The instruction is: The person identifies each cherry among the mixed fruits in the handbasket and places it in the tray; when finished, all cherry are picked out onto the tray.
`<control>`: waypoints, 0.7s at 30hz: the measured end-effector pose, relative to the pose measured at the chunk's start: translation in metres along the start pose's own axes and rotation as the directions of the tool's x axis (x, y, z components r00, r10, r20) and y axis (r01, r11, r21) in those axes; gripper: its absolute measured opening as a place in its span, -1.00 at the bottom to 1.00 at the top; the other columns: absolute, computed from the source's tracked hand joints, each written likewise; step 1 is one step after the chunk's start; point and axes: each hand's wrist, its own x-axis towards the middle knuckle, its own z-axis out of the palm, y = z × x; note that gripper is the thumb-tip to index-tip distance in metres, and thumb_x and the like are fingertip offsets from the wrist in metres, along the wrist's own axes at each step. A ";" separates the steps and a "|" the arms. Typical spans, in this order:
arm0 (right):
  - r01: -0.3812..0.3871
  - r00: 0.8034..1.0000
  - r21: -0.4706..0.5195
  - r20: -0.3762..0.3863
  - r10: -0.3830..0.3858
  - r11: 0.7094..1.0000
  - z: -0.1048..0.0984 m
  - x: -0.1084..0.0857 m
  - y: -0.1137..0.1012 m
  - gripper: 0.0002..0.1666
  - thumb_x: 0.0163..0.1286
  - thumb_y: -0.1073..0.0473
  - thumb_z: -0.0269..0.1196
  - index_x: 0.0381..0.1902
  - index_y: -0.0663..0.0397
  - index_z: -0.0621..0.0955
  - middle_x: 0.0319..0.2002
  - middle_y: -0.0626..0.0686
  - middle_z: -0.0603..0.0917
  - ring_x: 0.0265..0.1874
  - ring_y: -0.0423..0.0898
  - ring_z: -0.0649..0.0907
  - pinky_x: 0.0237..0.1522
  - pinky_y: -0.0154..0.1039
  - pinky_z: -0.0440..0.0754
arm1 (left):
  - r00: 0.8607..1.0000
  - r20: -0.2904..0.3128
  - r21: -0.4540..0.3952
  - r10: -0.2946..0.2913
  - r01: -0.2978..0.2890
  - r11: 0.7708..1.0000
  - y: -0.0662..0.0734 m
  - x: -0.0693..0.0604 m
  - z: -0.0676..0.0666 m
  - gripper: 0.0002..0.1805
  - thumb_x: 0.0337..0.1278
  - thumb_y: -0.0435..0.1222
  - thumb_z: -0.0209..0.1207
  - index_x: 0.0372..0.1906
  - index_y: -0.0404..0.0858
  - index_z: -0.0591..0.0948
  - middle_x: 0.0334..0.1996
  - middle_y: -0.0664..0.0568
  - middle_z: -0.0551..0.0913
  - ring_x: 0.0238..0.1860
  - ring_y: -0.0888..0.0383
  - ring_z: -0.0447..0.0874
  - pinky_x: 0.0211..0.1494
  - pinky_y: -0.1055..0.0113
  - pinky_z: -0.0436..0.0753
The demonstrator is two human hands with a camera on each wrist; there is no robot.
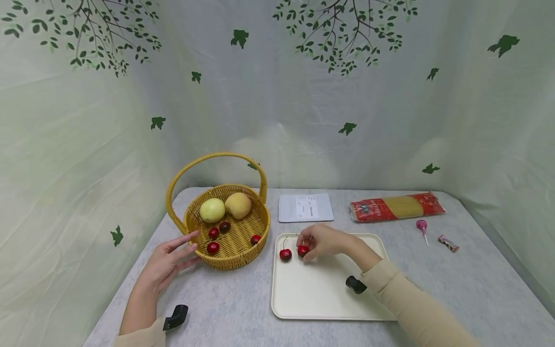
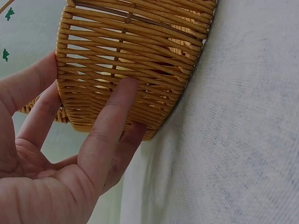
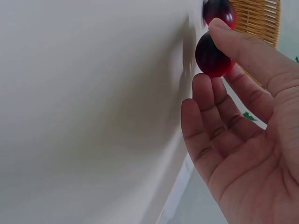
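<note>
My right hand (image 1: 323,241) pinches a dark red cherry (image 1: 302,250) between thumb and fingers over the cream tray (image 1: 329,308). Another cherry (image 1: 285,255), with its stem, lies on the tray just left of it; the right wrist view has both, the held cherry (image 3: 211,56) in front. Against the near left side of the yellow wicker basket (image 1: 230,262) rests my left hand (image 1: 166,262), its fingers spread and fairly straight, touching the weave. Inside the basket are a pale green round fruit (image 1: 212,210), a yellowish round fruit (image 1: 238,206) and several cherries (image 1: 213,247).
Behind the tray lies a flat whitish packet (image 1: 288,208) with a label. To its right is a red bag of dry noodles (image 1: 401,207), with a pink lollipop (image 1: 422,225) and a small wrapped candy (image 1: 448,243) nearby. The basket's tall handle (image 1: 217,155) arches upward.
</note>
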 end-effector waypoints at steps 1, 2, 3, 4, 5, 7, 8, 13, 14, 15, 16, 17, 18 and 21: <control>0.006 1.000 -0.003 0.000 -0.006 1.000 0.000 0.001 0.000 -0.68 0.22 0.21 0.63 -0.11 -0.01 0.75 -0.31 -0.08 0.69 -0.29 -0.19 0.59 -0.22 -0.38 0.62 | 1.000 -0.001 0.001 0.001 -0.001 1.000 0.000 0.000 0.000 -0.51 0.56 -0.30 0.26 0.49 -0.18 0.59 0.27 0.45 0.61 0.21 0.31 0.72 0.22 0.20 0.83; 0.011 1.000 -0.005 0.000 -0.011 1.000 0.001 0.001 -0.001 -0.68 0.22 0.21 0.63 -0.11 -0.01 0.75 -0.32 -0.08 0.69 -0.30 -0.20 0.59 -0.22 -0.39 0.62 | 1.000 -0.002 0.001 0.002 -0.002 1.000 0.001 0.000 0.000 -0.51 0.56 -0.29 0.26 0.49 -0.18 0.59 0.28 0.45 0.61 0.21 0.32 0.72 0.23 0.19 0.83; 0.016 1.000 -0.004 0.001 -0.016 1.000 0.001 0.002 -0.001 -0.68 0.22 0.21 0.63 -0.11 -0.01 0.75 -0.31 -0.08 0.69 -0.30 -0.20 0.59 -0.21 -0.39 0.62 | 1.000 -0.001 0.003 0.001 -0.001 1.000 0.001 0.000 0.000 -0.50 0.56 -0.29 0.27 0.49 -0.18 0.59 0.28 0.45 0.60 0.21 0.32 0.72 0.23 0.18 0.83; 0.018 1.000 -0.007 0.002 -0.018 1.000 0.002 0.002 0.000 -0.68 0.23 0.20 0.63 -0.11 -0.01 0.75 -0.31 -0.09 0.69 -0.29 -0.20 0.59 -0.21 -0.38 0.62 | 1.000 -0.002 0.006 0.000 0.000 1.000 0.001 0.000 0.000 -0.50 0.55 -0.28 0.27 0.49 -0.18 0.59 0.28 0.45 0.60 0.22 0.32 0.72 0.24 0.18 0.83; 0.015 1.000 -0.007 0.001 -0.015 1.000 0.002 0.002 0.000 -0.69 0.23 0.19 0.63 -0.12 -0.02 0.75 -0.31 -0.09 0.69 -0.29 -0.20 0.60 -0.21 -0.38 0.62 | 1.000 -0.003 0.008 -0.002 0.002 1.000 0.001 0.000 0.000 -0.50 0.55 -0.28 0.27 0.49 -0.18 0.59 0.27 0.45 0.60 0.22 0.33 0.71 0.25 0.17 0.82; 0.015 1.000 -0.008 0.005 -0.015 1.000 0.003 0.003 0.001 -0.69 0.23 0.19 0.63 -0.11 -0.02 0.75 -0.30 -0.09 0.69 -0.29 -0.19 0.60 -0.20 -0.38 0.62 | 1.000 -0.004 0.011 -0.005 0.005 1.000 0.002 -0.001 0.001 -0.49 0.55 -0.28 0.28 0.49 -0.17 0.59 0.27 0.45 0.59 0.22 0.34 0.71 0.26 0.16 0.82; 0.017 1.000 -0.010 0.007 -0.017 1.000 0.004 0.003 0.001 -0.69 0.24 0.19 0.63 -0.11 -0.02 0.75 -0.30 -0.08 0.69 -0.29 -0.19 0.60 -0.20 -0.38 0.62 | 1.000 -0.004 0.012 -0.007 0.007 1.000 0.001 -0.001 0.001 -0.49 0.55 -0.28 0.28 0.49 -0.17 0.59 0.26 0.45 0.59 0.22 0.34 0.70 0.26 0.15 0.82; 0.029 1.000 -0.029 0.007 -0.029 0.999 0.005 0.003 0.001 -0.69 0.25 0.18 0.63 -0.10 -0.05 0.75 -0.30 -0.09 0.68 -0.28 -0.19 0.59 -0.20 -0.37 0.61 | 1.000 -0.007 0.001 -0.011 0.011 1.000 0.002 -0.002 0.002 -0.50 0.55 -0.28 0.28 0.49 -0.17 0.59 0.28 0.44 0.60 0.22 0.33 0.71 0.26 0.16 0.82; 0.031 1.000 -0.033 0.006 -0.031 0.999 0.005 0.003 0.001 -0.69 0.25 0.18 0.63 -0.10 -0.06 0.75 -0.30 -0.09 0.68 -0.27 -0.19 0.59 -0.20 -0.37 0.61 | 1.000 -0.007 -0.001 -0.010 0.010 1.000 0.002 -0.002 0.002 -0.50 0.55 -0.28 0.28 0.49 -0.16 0.60 0.28 0.44 0.60 0.22 0.33 0.71 0.26 0.17 0.82; 0.032 0.999 -0.036 0.004 -0.032 0.999 0.005 0.003 0.001 -0.69 0.25 0.17 0.63 -0.10 -0.06 0.75 -0.30 -0.09 0.68 -0.27 -0.19 0.59 -0.19 -0.36 0.61 | 1.000 -0.007 -0.002 -0.010 0.010 1.000 0.002 -0.002 0.002 -0.50 0.55 -0.28 0.28 0.48 -0.16 0.60 0.27 0.46 0.61 0.22 0.33 0.71 0.26 0.17 0.82; 0.031 1.000 -0.039 0.003 -0.031 0.999 0.005 0.003 0.001 -0.68 0.25 0.17 0.63 -0.09 -0.06 0.75 -0.30 -0.10 0.68 -0.27 -0.19 0.60 -0.19 -0.36 0.62 | 1.000 -0.006 -0.002 -0.009 0.009 1.000 0.002 -0.002 0.003 -0.51 0.55 -0.28 0.28 0.48 -0.15 0.60 0.25 0.47 0.61 0.22 0.33 0.71 0.25 0.17 0.82; 0.030 1.000 -0.043 0.001 -0.030 0.999 0.004 0.003 0.001 -0.67 0.25 0.17 0.63 -0.08 -0.07 0.75 -0.29 -0.10 0.68 -0.26 -0.19 0.60 -0.18 -0.36 0.62 | 1.000 -0.006 -0.001 -0.008 0.008 1.000 0.003 -0.001 0.002 -0.51 0.55 -0.28 0.28 0.48 -0.15 0.61 0.23 0.49 0.62 0.21 0.33 0.72 0.25 0.17 0.82; 0.030 1.000 -0.045 0.000 -0.030 0.999 0.004 0.004 0.002 -0.66 0.25 0.16 0.63 -0.07 -0.07 0.75 -0.28 -0.11 0.68 -0.26 -0.19 0.60 -0.18 -0.37 0.62 | 1.000 -0.006 -0.001 -0.008 0.008 1.000 0.003 -0.001 0.003 -0.51 0.55 -0.28 0.28 0.48 -0.15 0.61 0.22 0.50 0.62 0.21 0.34 0.72 0.25 0.17 0.82; 0.028 1.000 -0.049 -0.004 -0.028 0.998 0.003 0.004 0.002 -0.62 0.24 0.14 0.64 -0.02 -0.07 0.74 -0.28 -0.10 0.68 -0.26 -0.20 0.60 -0.18 -0.37 0.63 | 1.000 -0.006 -0.003 -0.010 0.010 1.000 0.003 -0.001 0.002 -0.52 0.55 -0.29 0.27 0.47 -0.15 0.61 0.19 0.52 0.63 0.21 0.34 0.72 0.25 0.16 0.82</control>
